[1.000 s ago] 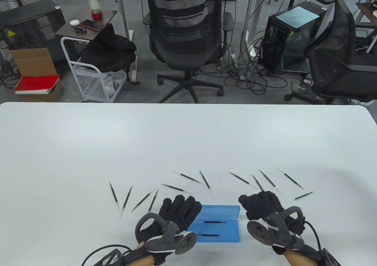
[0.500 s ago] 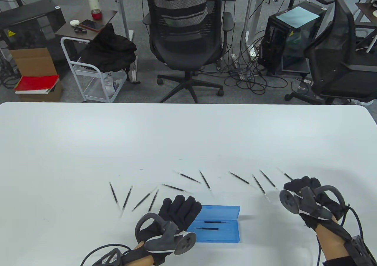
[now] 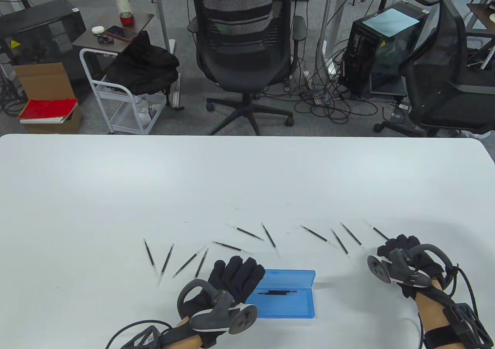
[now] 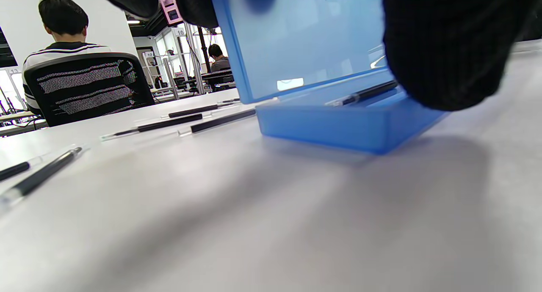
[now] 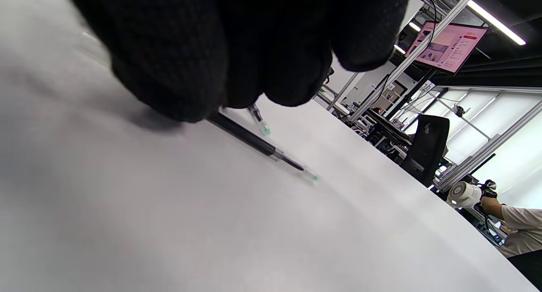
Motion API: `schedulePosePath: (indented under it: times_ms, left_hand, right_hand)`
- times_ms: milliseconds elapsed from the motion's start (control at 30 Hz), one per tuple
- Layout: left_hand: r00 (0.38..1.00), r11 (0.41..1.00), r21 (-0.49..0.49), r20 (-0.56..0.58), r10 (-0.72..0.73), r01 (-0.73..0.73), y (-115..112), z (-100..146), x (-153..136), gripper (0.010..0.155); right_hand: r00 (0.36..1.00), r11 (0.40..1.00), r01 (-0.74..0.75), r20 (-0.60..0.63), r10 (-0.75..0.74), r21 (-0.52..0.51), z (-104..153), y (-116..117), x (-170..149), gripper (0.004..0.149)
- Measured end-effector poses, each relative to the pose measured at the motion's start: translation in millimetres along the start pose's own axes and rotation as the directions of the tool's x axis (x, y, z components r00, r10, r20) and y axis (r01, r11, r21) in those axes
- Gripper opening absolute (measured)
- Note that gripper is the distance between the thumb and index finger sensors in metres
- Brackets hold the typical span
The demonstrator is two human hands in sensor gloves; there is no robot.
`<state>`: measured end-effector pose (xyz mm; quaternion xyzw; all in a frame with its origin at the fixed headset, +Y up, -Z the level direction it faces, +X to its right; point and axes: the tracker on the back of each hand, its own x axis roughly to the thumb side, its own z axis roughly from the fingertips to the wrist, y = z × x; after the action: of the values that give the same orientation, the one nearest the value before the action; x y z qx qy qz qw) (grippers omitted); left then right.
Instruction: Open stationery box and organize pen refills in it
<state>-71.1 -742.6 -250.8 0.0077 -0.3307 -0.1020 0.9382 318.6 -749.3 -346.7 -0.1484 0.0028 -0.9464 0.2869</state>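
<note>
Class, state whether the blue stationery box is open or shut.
Open: the blue stationery box has its lid raised, with pen refills lying inside.

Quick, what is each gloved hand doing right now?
Left hand: fingers rest on the open translucent blue plastic stationery box.
Right hand: curled over thin black pen refills; grip unclear.

Box: translucent blue plastic, glossy. Gloves: black knit cloth, matt. Table: smooth white.

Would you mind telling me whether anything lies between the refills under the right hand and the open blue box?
Nothing visible does. The right hand is down on refills at the table's right; the table between it and the open blue box is bare, lid up.
</note>
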Motion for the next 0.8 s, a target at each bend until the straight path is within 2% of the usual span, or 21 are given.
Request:
schedulePosePath:
  times_ms: [300, 533, 800]
  left_hand:
    - [1.000, 1.000, -0.001, 0.000, 0.002, -0.002, 0.0, -0.1, -0.1, 0.113]
    - [1.000, 1.000, -0.001, -0.001, 0.001, -0.001, 0.2, -0.1, 0.0, 0.114]
    - [1.000, 1.000, -0.004, -0.001, 0.009, -0.009, -0.2, -0.5, -0.7, 0.114]
  right_hand:
    - [1.000, 1.000, 0.013, 0.013, -0.013, -0.001, 0.8, 3.0, 1.7, 0.041]
    - [0.995, 0.994, 0.102, 0.026, -0.101, -0.042, 4.7, 6.2, -7.2, 0.039]
    - [0.985, 0.986, 0.166, 0.047, -0.165, -0.031, 4.9, 8.0, -13.0, 0.041]
